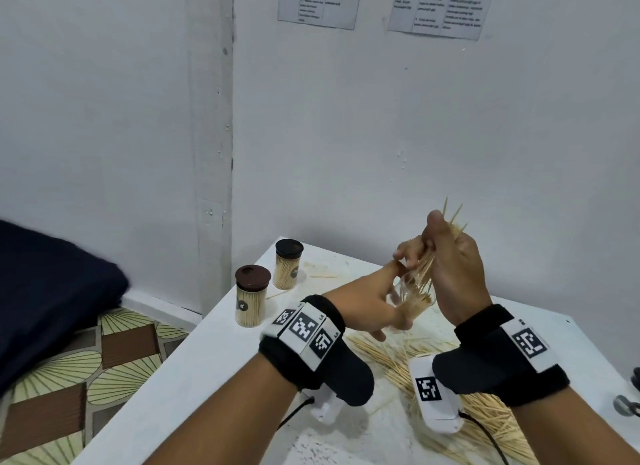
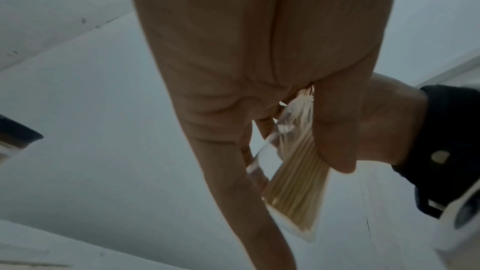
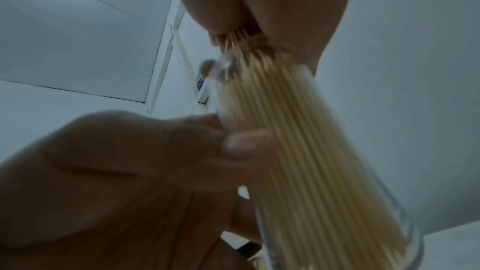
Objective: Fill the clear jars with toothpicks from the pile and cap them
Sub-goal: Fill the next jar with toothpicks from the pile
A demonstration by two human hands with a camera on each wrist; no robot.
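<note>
White-walled corner, two printed paper sheets (image 1: 320, 2) taped high; work surface is a white tabletop (image 1: 194, 371) with a loose pile of pale wooden toothpicks (image 1: 485, 416) spread across its near right part. Two filled clear plastic jars with dark brown caps (image 1: 252, 295) stand at the far left of the table, one just beyond the other; these look finished. A third clear cylindrical jar (image 3: 324, 161), uncapped, is held above the table near its centre, tilted, and already packed for most of its width. Left hand (image 1: 363, 309) grips the jar body, thumb pressed on its wall. Right hand (image 1: 453, 274) is clenched round a bundle of toothpicks (image 1: 420, 274), lower ends entering the jar mouth, a few tips splayed above the fist. Judgement: step is loading the bundle. To do it well, keep bundle and jar axes parallel, loosen the fist gradually, and tap the jar so sticks settle. Stragglers may catch the rim or fall.
</note>
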